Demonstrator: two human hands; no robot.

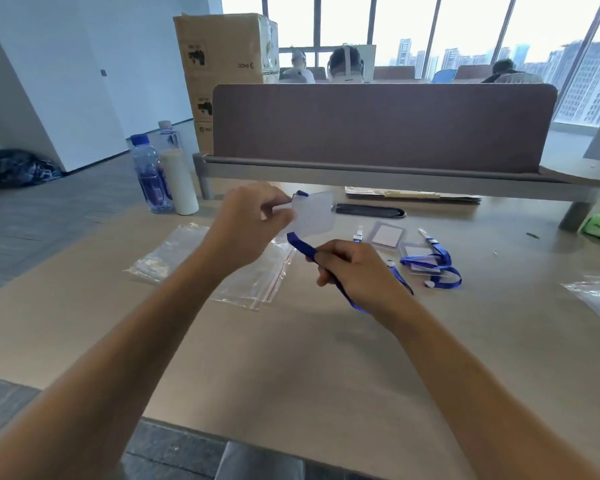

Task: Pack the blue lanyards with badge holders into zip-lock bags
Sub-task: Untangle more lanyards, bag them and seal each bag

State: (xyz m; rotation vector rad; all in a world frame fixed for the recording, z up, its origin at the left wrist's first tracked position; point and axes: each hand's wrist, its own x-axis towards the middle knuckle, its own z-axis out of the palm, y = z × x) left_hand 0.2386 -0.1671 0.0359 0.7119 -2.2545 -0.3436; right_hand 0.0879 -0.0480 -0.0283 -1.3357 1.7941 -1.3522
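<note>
Up above the tan table (84, 327), two bare hands work one lanyard set: the left hand (246, 226) pinches the edge of a clear, flat, rectangular badge holder (314, 213) between thumb and curled fingers, holding it in the air, and the right hand (354, 268) has its fingers curled round the blue lanyard (300, 244), a flat woven strap that runs from below the holder through the fist and out beneath the wrist. Under and behind the left hand lie two zip-lock bags (253, 278), thin, crinkled, transparent plastic, the nearer one with a red line along its seal; a third sheet of clear plastic (596, 296) shows at the right edge, cut off by the frame. To the right of the hands, on the table, sit more badge holders (387, 234), at least two with pale card inserts, tangled with another blue lanyard loop (440, 265) and small white clips; their exact number cannot be told. Further back lies one long black oval case (369, 210). At the left stand two clear plastic water bottles (151, 174), one blue-capped with a blue label, beside one white cylinder (179, 181). Stacked cardboard boxes (222, 64) carry dark printed marks too blurred to read. A brown fabric divider (381, 123) spans the desk.
</note>
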